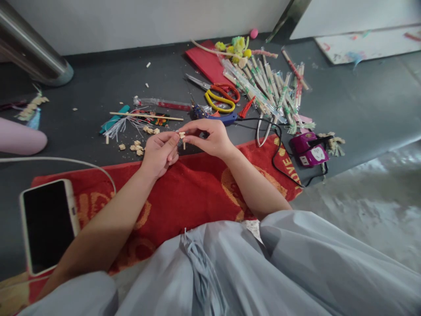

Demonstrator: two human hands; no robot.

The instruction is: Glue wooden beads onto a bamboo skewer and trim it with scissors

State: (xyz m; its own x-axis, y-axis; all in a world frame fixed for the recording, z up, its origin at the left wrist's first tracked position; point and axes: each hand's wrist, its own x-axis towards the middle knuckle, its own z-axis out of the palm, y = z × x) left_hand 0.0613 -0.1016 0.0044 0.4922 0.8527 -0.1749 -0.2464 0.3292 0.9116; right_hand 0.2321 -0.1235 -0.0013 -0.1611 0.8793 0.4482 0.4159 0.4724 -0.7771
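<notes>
One wide view looks from the person's head, forward and steeply down, past the pale blue clothing (296, 250) over their lap, which fills the bottom edge. It is near enough to show separate fingers: the left hand (160, 151) and right hand (212, 135) meet close to the centre. Beyond them, a dark surface (355, 96) runs back to a pale wall (148, 22) along the top; floor (365, 197) shows at lower right.

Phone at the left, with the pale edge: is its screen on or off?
Off, it seems: the phone lies face up, showing only black.
</notes>
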